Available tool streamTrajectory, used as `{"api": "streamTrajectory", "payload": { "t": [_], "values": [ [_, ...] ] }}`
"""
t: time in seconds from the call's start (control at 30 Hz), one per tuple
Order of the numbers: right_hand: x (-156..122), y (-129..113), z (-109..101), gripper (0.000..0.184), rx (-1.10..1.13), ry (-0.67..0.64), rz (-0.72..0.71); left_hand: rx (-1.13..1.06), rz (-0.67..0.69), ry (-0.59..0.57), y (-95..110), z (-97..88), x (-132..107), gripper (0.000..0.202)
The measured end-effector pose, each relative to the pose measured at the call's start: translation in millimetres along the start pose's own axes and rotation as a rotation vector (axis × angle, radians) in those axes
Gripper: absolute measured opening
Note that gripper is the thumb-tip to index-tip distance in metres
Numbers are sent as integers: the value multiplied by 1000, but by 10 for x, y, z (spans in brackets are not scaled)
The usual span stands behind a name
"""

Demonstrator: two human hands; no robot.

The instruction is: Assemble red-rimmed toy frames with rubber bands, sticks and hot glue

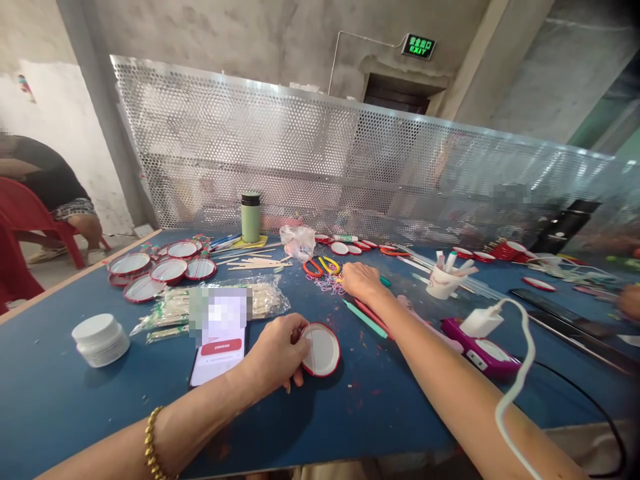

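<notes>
My left hand (280, 352) grips a shallow round disc with a red rim and whitish face (323, 349), thumb on the face, tilted up over the blue table (300, 427). My right hand (361, 280) is stretched forward, fingers bent down at a pile of tiny pink and pale pieces (331, 283); what its fingertips hold is hidden. Beside that pile lie a red-orange looped handle (313, 268) and a yellow looped handle (329, 265). A turquoise pen-like stick (366, 319) and a red one lie under and beside my right forearm.
A phone (220, 353), a white jar (101, 340) and plastic-wrapped sticks (267, 297) are at left. Behind them are more red-rimmed discs (169, 270) and a green bottle (251, 219). At right stand a paper cup (444, 281) and a purple power strip (493, 360) with a white cable.
</notes>
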State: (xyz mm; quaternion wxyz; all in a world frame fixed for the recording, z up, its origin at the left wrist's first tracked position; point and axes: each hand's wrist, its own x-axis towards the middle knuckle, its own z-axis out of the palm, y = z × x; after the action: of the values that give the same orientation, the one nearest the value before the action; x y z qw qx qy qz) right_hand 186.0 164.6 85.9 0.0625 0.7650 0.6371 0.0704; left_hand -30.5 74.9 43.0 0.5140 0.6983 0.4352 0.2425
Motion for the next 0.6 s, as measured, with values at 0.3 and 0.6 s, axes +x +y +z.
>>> {"api": "streamTrajectory", "payload": {
  "t": [0.3, 0.6],
  "values": [
    [-61, 224, -98, 26, 67, 86, 20, -15, 10, -6, -57, 15, 3, 15],
    [22, 156, -45, 16, 234, 170, -73, 8, 6, -9, -33, 10, 7, 17]
  ]
}}
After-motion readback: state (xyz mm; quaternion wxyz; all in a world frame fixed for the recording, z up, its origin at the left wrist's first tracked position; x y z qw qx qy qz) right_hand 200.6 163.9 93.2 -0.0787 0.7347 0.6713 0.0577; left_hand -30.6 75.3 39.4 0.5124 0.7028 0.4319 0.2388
